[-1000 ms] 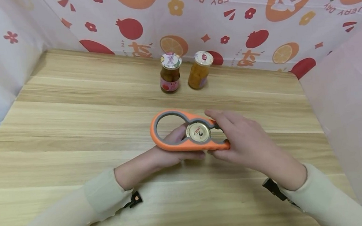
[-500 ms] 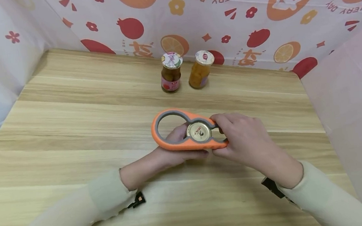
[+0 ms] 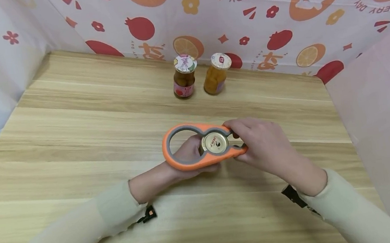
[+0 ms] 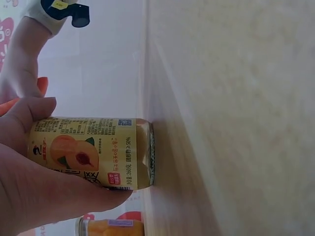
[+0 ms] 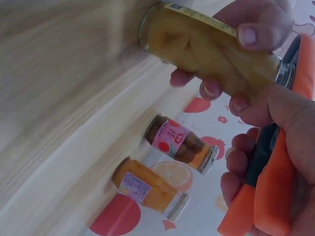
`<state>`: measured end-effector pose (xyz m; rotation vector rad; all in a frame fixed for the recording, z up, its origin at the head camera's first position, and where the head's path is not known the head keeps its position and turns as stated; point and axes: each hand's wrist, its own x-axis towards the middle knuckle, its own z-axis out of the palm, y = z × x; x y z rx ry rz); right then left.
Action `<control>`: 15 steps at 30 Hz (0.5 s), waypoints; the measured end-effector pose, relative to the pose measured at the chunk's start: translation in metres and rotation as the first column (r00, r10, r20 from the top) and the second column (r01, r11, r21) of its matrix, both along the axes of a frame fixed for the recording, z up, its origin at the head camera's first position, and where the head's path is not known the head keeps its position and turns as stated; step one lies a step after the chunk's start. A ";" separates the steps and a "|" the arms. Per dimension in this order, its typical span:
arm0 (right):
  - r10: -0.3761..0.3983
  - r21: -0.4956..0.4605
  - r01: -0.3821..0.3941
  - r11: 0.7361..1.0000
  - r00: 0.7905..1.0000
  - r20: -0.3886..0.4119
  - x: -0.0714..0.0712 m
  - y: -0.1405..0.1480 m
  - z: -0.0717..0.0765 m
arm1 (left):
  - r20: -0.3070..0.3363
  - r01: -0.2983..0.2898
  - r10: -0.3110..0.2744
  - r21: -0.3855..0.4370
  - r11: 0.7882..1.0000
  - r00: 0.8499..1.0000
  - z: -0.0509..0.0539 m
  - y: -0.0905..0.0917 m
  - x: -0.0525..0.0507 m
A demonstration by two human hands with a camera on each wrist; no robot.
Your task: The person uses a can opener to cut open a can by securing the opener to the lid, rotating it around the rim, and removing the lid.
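In the head view, my left hand (image 3: 187,152) grips a glass jar of peaches from the side, holding it upright. Its yellow label (image 4: 83,152) and clear base show in the left wrist view; pale fruit pieces (image 5: 197,46) are visible through the glass in the right wrist view. An orange and grey jar opener (image 3: 182,166) lies across the jar's top, its smaller opening around the gold lid (image 3: 216,142). From the right, my right hand (image 3: 264,140) holds the opener's two handles (image 5: 273,191). The larger ring extends left over my left hand.
Two more jars stand at the back of the wooden table (image 3: 76,149): a dark fruit jar (image 3: 183,79) with a pink label and an orange fruit jar (image 3: 216,75). A fruit-printed sheet (image 3: 219,16) hangs behind them, with pale sheets at both sides.
The opener has turned slightly around the lid: its ring end has come nearer to me, its handle end a little away. My right hand has moved with it. My left hand keeps its grip.
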<state>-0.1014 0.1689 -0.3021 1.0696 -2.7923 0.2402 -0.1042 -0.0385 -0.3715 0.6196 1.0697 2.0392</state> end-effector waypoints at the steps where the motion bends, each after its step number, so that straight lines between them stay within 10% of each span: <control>1: 0.007 -0.002 -0.007 1.000 1.000 0.007 -0.002 0.000 0.000 | 0.313 0.086 -0.170 0.263 0.961 0.935 0.000 -0.001 -0.001; 2: 0.017 -0.007 -0.017 1.000 1.000 0.015 -0.004 0.001 0.000 | 0.567 0.061 -0.393 0.515 0.855 0.724 0.000 -0.002 -0.002; 3: 0.029 -0.011 -0.029 1.000 0.999 0.021 -0.006 0.001 0.000 | 0.675 -0.018 -0.568 0.651 0.759 0.471 -0.002 -0.003 -0.003; 4: 0.041 -0.017 -0.040 0.999 0.999 0.030 -0.008 0.001 0.000 | 0.694 -0.090 -0.675 0.711 0.697 0.249 -0.003 -0.005 -0.004; 5: 0.054 -0.023 -0.053 0.998 0.998 0.041 -0.010 0.002 0.000 | 0.673 -0.145 -0.735 0.737 0.660 0.082 -0.005 -0.006 -0.005; 6: 0.069 -0.028 -0.068 0.997 0.996 0.051 -0.012 0.002 0.001 | 0.643 -0.167 -0.765 0.756 0.633 0.010 -0.010 -0.006 -0.007; 8: 0.100 -0.036 -0.098 0.995 0.993 0.068 -0.017 0.003 0.001 | 0.620 -0.208 -0.782 0.759 0.617 -0.057 -0.015 -0.006 -0.008; 13: 0.187 -0.049 -0.183 0.982 0.977 0.099 -0.030 0.005 0.003 | 0.599 -0.325 -0.788 0.724 0.609 -0.142 -0.018 -0.004 -0.008; 15: 0.234 -0.061 -0.228 0.972 0.966 0.106 -0.035 0.006 0.003 | 0.590 -0.334 -0.795 0.727 0.599 -0.141 -0.019 -0.004 -0.008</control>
